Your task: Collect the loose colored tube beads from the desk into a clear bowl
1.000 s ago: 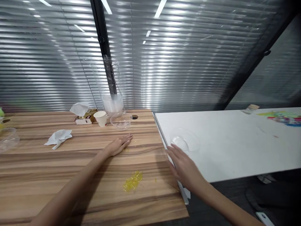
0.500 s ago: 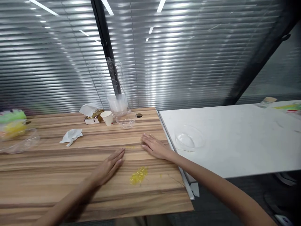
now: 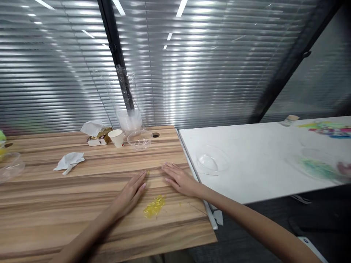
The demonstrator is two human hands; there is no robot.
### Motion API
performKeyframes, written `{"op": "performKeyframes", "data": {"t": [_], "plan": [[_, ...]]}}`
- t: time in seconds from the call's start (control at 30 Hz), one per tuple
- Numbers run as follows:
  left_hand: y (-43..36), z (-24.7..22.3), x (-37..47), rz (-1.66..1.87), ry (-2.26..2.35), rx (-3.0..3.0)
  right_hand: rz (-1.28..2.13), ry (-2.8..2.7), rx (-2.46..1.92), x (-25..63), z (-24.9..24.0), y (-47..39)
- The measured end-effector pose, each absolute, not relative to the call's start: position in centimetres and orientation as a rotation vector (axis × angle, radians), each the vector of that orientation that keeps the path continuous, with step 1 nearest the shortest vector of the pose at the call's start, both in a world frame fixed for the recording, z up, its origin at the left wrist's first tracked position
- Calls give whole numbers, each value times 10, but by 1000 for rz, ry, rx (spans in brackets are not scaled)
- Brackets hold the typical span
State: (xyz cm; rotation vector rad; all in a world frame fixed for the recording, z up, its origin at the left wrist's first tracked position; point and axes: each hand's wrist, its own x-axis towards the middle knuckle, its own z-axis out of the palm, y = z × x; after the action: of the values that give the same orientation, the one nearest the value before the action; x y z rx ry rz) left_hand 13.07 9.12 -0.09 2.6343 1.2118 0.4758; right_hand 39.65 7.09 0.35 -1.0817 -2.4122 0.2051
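My left hand (image 3: 131, 194) lies flat on the wood-grain table (image 3: 90, 197), fingers outstretched and holding nothing. Its fingertips are beside a few tiny yellow bits (image 3: 148, 172). To the right, my right hand (image 3: 181, 179) also rests flat, palm down, fingers pointing left and away from me. A gap of bare wood separates the two hands. Nearer to me, between the forearms, is a small pile of short, shiny yellow pieces (image 3: 154, 206), possibly tube beads. A thin thread (image 3: 196, 208) lies right of the pile.
A crumpled tissue (image 3: 70, 162), a tissue box (image 3: 98, 137), a paper cup (image 3: 116, 138) and a clear bowl (image 3: 139, 140) stand farther back. On the adjoining white table (image 3: 255, 157) lies a clear plastic dish (image 3: 211, 160). Another person's blurred hand (image 3: 344, 170) is near green material at far right.
The view has swung right, bringing in another person's hand and green material. My left fingertips have slid right towards the yellow bits; my right hand has shifted slightly towards me.
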Motion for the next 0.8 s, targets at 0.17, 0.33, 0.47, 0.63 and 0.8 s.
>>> {"op": "performKeyframes", "data": {"t": [0.17, 0.33, 0.47, 0.63, 0.8], "plan": [[95, -6, 129, 518, 1208, 2734, -158, -2398, -1097, 418, 22, 46], [98, -7, 130, 563, 1240, 2824, -518, -2321, -1741, 451, 52, 49], [99, -9, 125, 638, 1208, 2902, -351, -2435, -1852, 484, 55, 38], [104, -14, 120, 697, 1132, 2907, -534, -2108, -1809, 574, 75, 7], [113, -29, 116, 779, 1145, 2851, -705, -1727, -2248, 719, 110, -11]]}}
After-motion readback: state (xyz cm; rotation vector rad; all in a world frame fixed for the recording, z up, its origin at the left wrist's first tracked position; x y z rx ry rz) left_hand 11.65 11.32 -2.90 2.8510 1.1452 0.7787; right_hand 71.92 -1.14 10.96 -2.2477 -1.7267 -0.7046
